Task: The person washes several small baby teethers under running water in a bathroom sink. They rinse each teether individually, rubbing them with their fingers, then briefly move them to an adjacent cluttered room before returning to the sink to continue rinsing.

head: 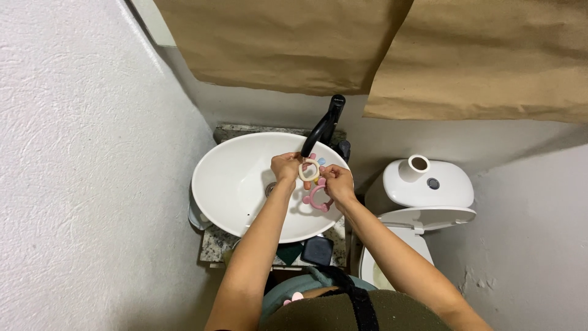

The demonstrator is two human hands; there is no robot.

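Over a white oval basin [233, 178], both my hands meet under the black tap [324, 125]. My left hand [286, 167] and my right hand [337, 181] together grip a cream ring toy [309, 171]. A pink ring with small knobs [316, 199] hangs just below my right hand, apparently linked to the cream ring. Small blue and pink pieces [321, 160] show behind the ring. I cannot tell whether water is running.
The basin sits on a speckled stone counter [215, 240] against a white textured wall. A dark sponge-like block [317, 250] lies at the counter's front edge. A white toilet [429, 184] with its lid up stands to the right. Brown paper covers the wall above.
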